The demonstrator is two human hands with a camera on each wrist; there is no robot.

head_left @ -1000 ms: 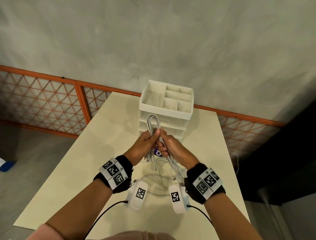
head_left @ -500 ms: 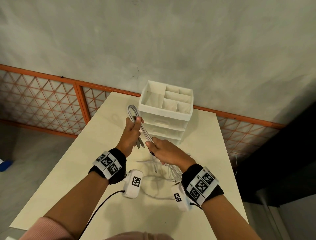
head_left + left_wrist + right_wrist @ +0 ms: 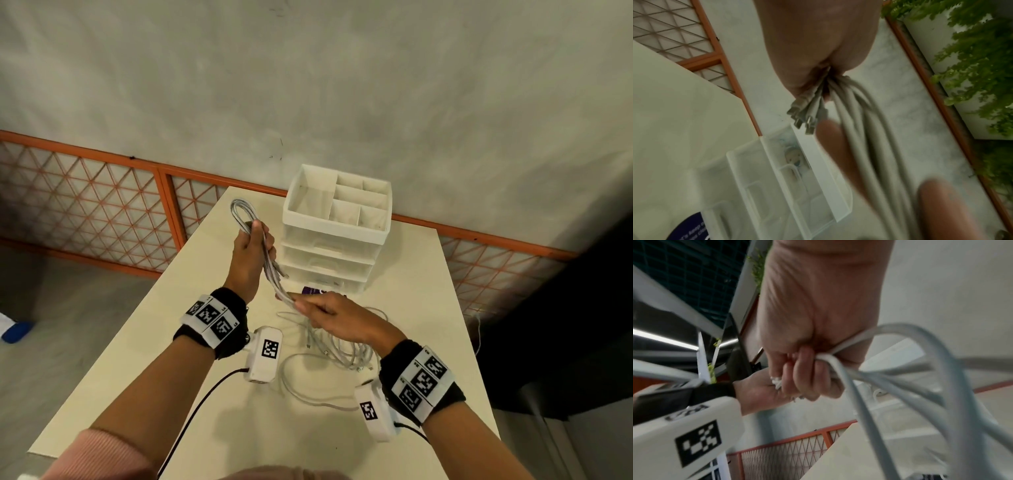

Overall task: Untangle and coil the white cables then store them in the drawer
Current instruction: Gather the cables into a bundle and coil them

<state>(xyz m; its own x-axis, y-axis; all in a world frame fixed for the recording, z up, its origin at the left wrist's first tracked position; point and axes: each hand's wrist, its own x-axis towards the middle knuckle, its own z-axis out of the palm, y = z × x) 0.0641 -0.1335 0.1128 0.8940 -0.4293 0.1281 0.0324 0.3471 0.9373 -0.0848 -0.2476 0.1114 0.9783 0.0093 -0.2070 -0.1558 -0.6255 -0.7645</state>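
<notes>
A bundle of white cables (image 3: pixel 270 270) stretches between my two hands above the table. My left hand (image 3: pixel 251 255) grips the folded upper end, whose loop (image 3: pixel 241 214) sticks out past the fingers; the left wrist view shows several metal plugs (image 3: pixel 806 116) poking from that fist. Lower and to the right, my right hand (image 3: pixel 318 310) grips the cables (image 3: pixel 849 369) in a curled fist. The loose remainder (image 3: pixel 329 346) trails in a tangle on the table under my right hand. The white drawer unit (image 3: pixel 334 253) stands behind the hands with its drawers closed.
The drawer unit's top is an open divided tray (image 3: pixel 342 202). A purple label or card (image 3: pixel 313 290) lies at the unit's foot. The cream table (image 3: pixel 120 359) has bare surface at the left. An orange lattice railing (image 3: pixel 85 198) runs behind the table.
My hands were together in front of the drawers; the left hand has carried the looped end up and left, and the right has slid down and right, stretching the bundle.
</notes>
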